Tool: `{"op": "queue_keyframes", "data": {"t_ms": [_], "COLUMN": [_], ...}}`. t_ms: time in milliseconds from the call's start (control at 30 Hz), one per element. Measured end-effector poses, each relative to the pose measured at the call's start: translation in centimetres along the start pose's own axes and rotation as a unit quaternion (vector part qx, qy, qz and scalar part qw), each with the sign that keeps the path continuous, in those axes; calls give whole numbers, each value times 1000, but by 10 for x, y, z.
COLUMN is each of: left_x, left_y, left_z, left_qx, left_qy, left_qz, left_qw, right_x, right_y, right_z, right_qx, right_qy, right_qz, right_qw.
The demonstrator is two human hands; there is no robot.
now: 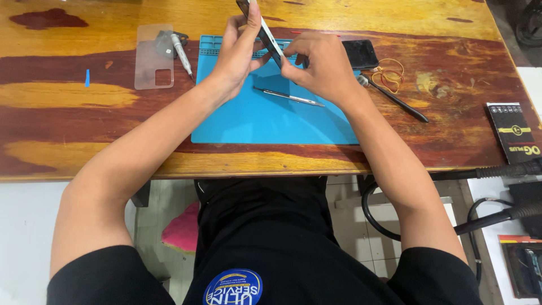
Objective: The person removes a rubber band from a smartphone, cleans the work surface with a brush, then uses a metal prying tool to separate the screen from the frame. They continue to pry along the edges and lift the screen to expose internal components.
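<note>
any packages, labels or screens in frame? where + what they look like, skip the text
Flat black box: right edge of the wooden table, rectangular, yellow and white print.
Dark phone: beside the blue mat, top right corner, screen off.
Round badge: on the black shirt, bottom centre, blue with a yellow ring.
Orange and black package: bottom right, off the table, partly cut off.

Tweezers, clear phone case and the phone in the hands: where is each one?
tweezers (289,97), head view, middle of the metal shaft lying on the blue mat.
clear phone case (153,56), head view, its flat back, left of the mat.
phone (265,35), head view, its pale edge between the hands.
</note>
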State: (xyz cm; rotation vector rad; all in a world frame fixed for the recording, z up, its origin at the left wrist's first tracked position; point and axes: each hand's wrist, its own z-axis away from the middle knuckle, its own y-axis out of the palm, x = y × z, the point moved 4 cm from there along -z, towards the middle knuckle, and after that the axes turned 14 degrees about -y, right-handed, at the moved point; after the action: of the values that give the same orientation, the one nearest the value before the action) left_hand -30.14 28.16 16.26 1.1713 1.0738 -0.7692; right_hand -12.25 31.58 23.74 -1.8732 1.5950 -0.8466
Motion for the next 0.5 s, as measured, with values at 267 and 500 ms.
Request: {"op": "queue_keyframes", "data": {"t_ms": [267, 500], "left_x": [-2, -3], "left_y": [3, 6], "left_z": [5, 7], "left_qx": [-3, 8], "left_qy": [12, 39], "left_qz": [-24, -31], "left_qw": [1000, 999], "right_x": [5, 5], "right_y": [-1, -3], "right_z": [-4, -4], "right_qx": [-23, -20], "right_qy": [0, -25], "right_qz": [-49, -35], "right_qw": [999, 999]}}
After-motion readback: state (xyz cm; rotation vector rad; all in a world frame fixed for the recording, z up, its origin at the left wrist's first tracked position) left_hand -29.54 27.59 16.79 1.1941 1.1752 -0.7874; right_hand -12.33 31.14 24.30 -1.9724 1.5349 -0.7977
